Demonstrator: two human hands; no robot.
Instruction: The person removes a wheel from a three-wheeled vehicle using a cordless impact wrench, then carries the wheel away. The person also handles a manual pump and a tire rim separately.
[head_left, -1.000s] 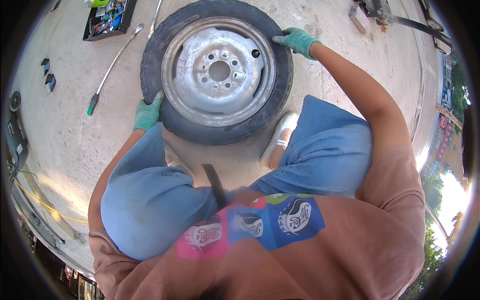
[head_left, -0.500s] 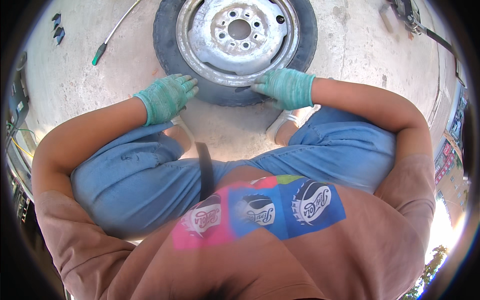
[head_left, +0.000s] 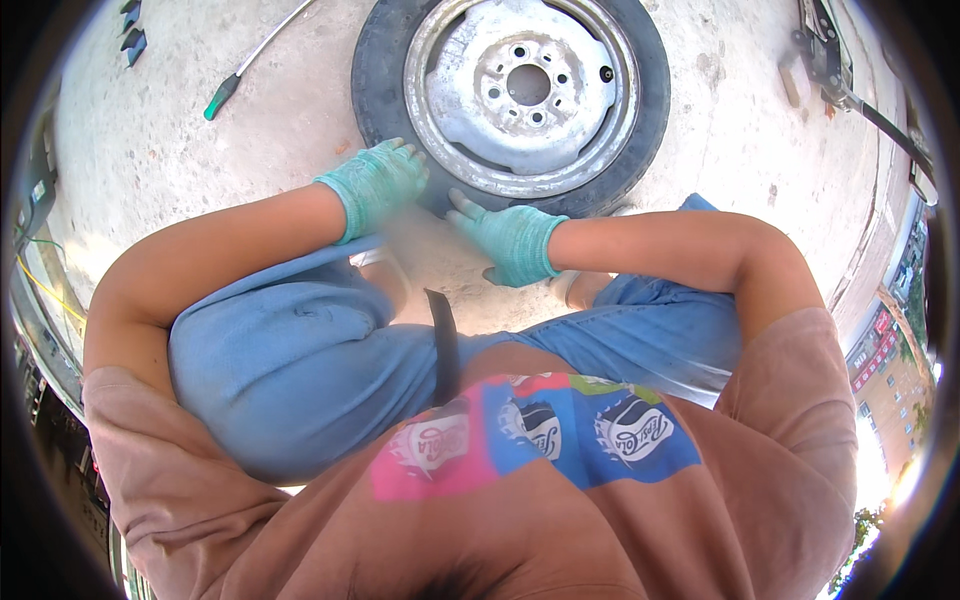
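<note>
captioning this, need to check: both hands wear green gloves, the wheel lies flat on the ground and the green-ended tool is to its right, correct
Not the side: the head view shows the green-ended tool left of the wheel. The left hand and right hand do wear green gloves, and the wheel lies flat on the ground.

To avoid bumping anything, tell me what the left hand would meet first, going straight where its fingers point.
The left hand would probably meet the black tire first; depth is unclear, and they may be touching now.
</note>
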